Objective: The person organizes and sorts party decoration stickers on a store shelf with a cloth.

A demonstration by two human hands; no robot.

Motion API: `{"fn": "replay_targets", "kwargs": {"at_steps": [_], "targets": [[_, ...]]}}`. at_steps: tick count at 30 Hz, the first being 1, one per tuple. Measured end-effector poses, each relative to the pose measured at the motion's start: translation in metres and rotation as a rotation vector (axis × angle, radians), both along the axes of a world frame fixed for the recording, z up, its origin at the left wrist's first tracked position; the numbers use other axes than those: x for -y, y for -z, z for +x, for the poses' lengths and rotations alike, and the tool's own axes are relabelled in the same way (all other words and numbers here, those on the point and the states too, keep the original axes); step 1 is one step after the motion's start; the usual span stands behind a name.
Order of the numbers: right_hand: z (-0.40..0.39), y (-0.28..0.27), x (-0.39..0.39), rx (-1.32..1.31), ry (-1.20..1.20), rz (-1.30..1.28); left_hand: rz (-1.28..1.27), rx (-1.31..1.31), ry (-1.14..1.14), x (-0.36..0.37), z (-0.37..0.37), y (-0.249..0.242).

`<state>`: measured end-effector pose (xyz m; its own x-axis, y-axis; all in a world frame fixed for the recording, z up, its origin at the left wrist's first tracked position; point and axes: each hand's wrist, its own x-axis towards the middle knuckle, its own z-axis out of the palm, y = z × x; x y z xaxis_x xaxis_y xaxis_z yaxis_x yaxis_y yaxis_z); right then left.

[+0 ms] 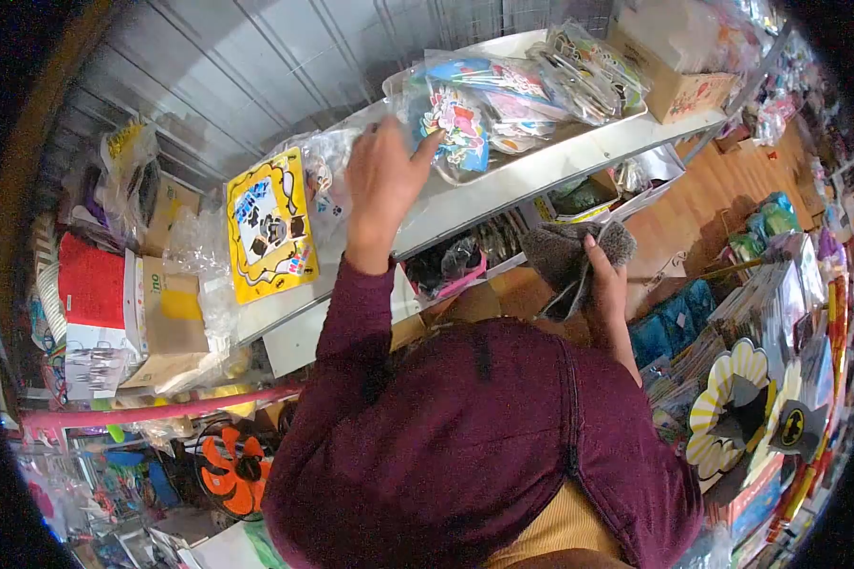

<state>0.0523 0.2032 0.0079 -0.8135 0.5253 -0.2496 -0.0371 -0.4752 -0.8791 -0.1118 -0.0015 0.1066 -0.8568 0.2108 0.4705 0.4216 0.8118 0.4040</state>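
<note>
A long metal shelf point(541, 171) runs from the left of the frame up to the upper right, crowded with bagged party goods. At centre left leans a yellow party pack point(268, 225). Near the top centre lies a clear bag of colourful stickers point(460, 128), and my left hand point(381, 185) rests on its near edge, fingers point(425, 147) loosely curled over the plastic. Right of centre, below the shelf, my right hand point(605, 284) is closed around a grey cloth point(565, 254), which bunches above my thumb.
</note>
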Motion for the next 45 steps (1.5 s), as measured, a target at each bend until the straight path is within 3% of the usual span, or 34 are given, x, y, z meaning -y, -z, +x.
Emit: {"fn": "replay_targets", "kwargs": {"at_steps": [1, 2, 7, 11, 13, 14, 16, 17, 19, 23, 27, 28, 29, 30, 31, 35, 36, 37, 38, 39, 41, 43, 45], "targets": [[0.001, 0.006, -0.002, -0.012, 0.01, 0.002, -0.083, 0.194, -0.078, -0.006, -0.005, -0.002], [0.001, 0.018, -0.006, -0.041, 0.034, 0.037, -0.083, 0.0, -0.091, -0.008, -0.015, 0.013], [0.006, 0.017, -0.011, -0.046, 0.078, -0.004, -0.026, 0.012, -0.044, -0.011, -0.023, 0.015], [0.006, 0.019, -0.012, -0.054, 0.078, 0.004, 0.165, -0.125, 0.056, 0.005, -0.011, 0.006], [0.007, 0.015, -0.011, -0.029, 0.103, 0.018, 0.4, 0.075, 0.108, 0.021, 0.005, -0.008], [0.007, 0.014, -0.011, -0.024, 0.1, 0.017, 0.399, 0.079, 0.104, 0.034, 0.007, -0.002], [0.005, 0.012, -0.011, -0.067, 0.051, -0.017, 0.86, 0.445, 0.212, 0.059, 0.008, 0.015], [0.003, 0.01, -0.009, -0.065, 0.041, -0.02, 0.861, 0.442, 0.202, 0.061, 0.014, 0.021], [-0.002, 0.009, -0.005, -0.066, 0.064, -0.004, 1.21, 0.535, 0.3, 0.057, 0.028, 0.03], [-0.012, 0.024, -0.001, -0.016, 0.017, 0.055, 1.232, 0.645, 0.331, 0.045, 0.034, 0.031], [-0.021, 0.026, -0.003, -0.131, 0.04, 0.233, 1.31, 0.713, 0.4, 0.041, 0.022, 0.049], [-0.023, 0.021, -0.003, -0.122, 0.129, 0.219, 1.31, 0.712, 0.406, 0.038, 0.023, 0.049], [-0.025, 0.014, -0.001, -0.113, 0.22, 0.202, 1.21, 0.551, 0.434, 0.035, 0.027, 0.048], [-0.024, -0.001, 0.003, -0.276, 0.187, 0.271, 1.105, 0.396, 0.458, 0.031, 0.031, 0.048], [-0.021, -0.007, 0.005, -0.275, 0.197, 0.268, 1.1, 0.402, 0.465, 0.028, 0.037, 0.047], [-0.039, 0.01, 0.025, -0.406, -0.237, 1.219, 0.997, 0.432, 0.497, -0.001, 0.068, 0.028], [-0.046, 0.001, 0.038, -0.507, -0.236, 1.506, 0.77, 0.257, 0.485, -0.003, 0.07, 0.033], [-0.04, -0.047, 0.057, -0.617, -0.163, 1.908, 0.543, 0.079, 0.472, -0.003, 0.07, 0.044], [-0.043, -0.043, 0.057, -0.596, -0.144, 1.912, 1.023, 0.471, 0.665, -0.006, 0.069, 0.055], [-0.05, -0.038, 0.055, -0.591, -0.15, 1.915, 1.571, 0.829, 0.709, -0.011, 0.07, 0.056], [-0.063, -0.039, 0.043, -0.58, -0.151, 1.926, 0.721, 0.188, 0.674, -0.007, 0.072, 0.048], [-0.068, -0.05, 0.035, -0.579, -0.144, 1.537, 0.699, 0.341, 0.613, -0.014, 0.08, 0.051], [-0.076, -0.062, 0.024, -0.534, -0.1, 1.458, 0.938, 0.526, 0.667, -0.022, 0.085, 0.055]]}}
